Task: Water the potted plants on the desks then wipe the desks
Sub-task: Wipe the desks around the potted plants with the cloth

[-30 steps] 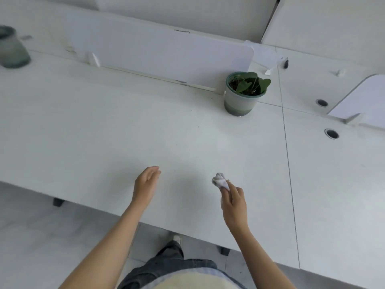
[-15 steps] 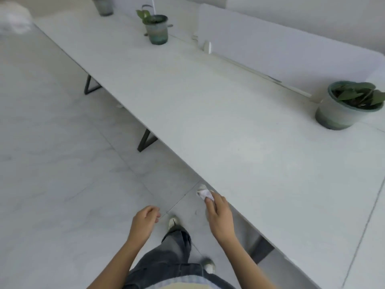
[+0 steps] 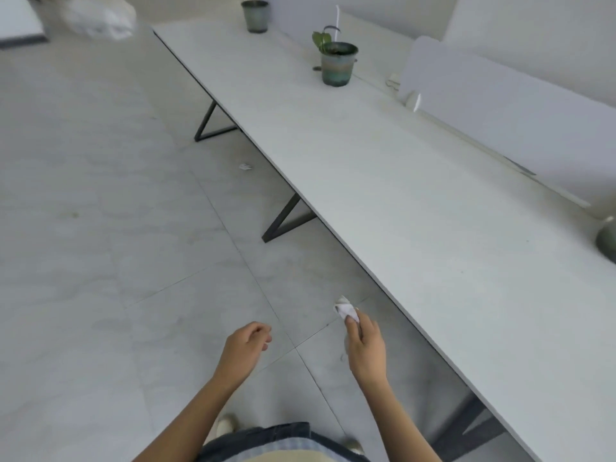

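Note:
A long white desk [image 3: 383, 168] runs from the far left corner to the near right. My right hand [image 3: 365, 345] hangs over the floor beside the desk's front edge, pinching a small crumpled white wipe [image 3: 346, 308]. My left hand [image 3: 245, 348] is loosely curled over the floor and holds nothing. A green potted plant [image 3: 336, 63] stands on the desk farther along. Another pot [image 3: 255, 15] sits near the desk's far end. At the right frame edge a third pot [image 3: 606, 240] is only partly in view.
A white divider panel [image 3: 506, 111] stands along the desk's back. Dark angled desk legs [image 3: 283, 221] reach onto the grey tiled floor. A scrap of paper [image 3: 245, 166] lies on the floor. A white bag [image 3: 100, 16] sits at the far left.
The view has swung left, away from the desk and along its length. Both hands have gone from above the desk top to over the floor. The wipe stays in my right hand.

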